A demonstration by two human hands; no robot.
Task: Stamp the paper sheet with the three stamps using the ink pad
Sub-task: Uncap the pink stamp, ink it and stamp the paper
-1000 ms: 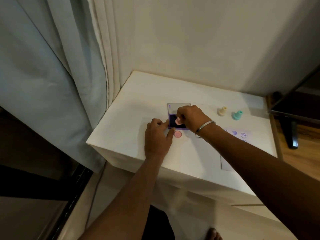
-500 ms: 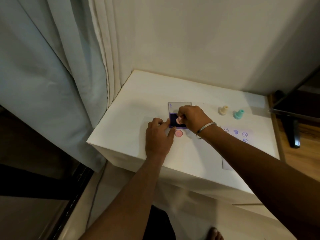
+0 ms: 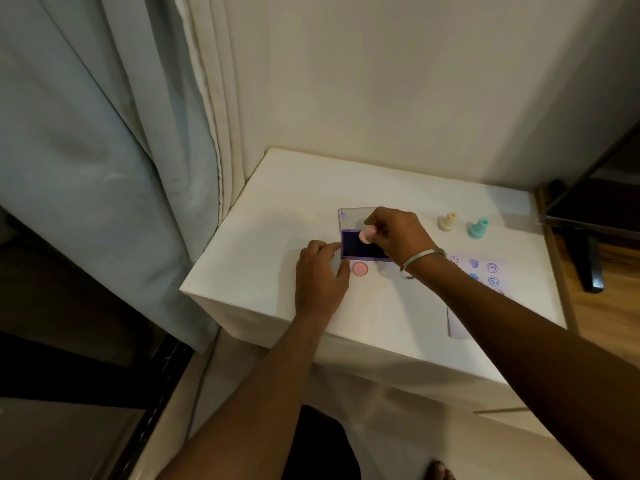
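Observation:
A purple ink pad lies open on the white table, its clear lid folded back behind it. My right hand grips a pink stamp just over the pad's dark surface. My left hand rests flat on the table, its index fingertip touching the pad's left edge. A pink round cap lies in front of the pad. A cream stamp and a teal stamp stand upright at the right rear. The paper sheet, with several purple prints, lies at the right, partly under my right arm.
Curtains hang at the left beside the table and a wall stands behind it. A dark screen on a stand sits at the right edge. The table's front edge is close to my body.
My right hand has lifted the pink stamp slightly off the ink pad and tilted it. My left hand stays against the pad.

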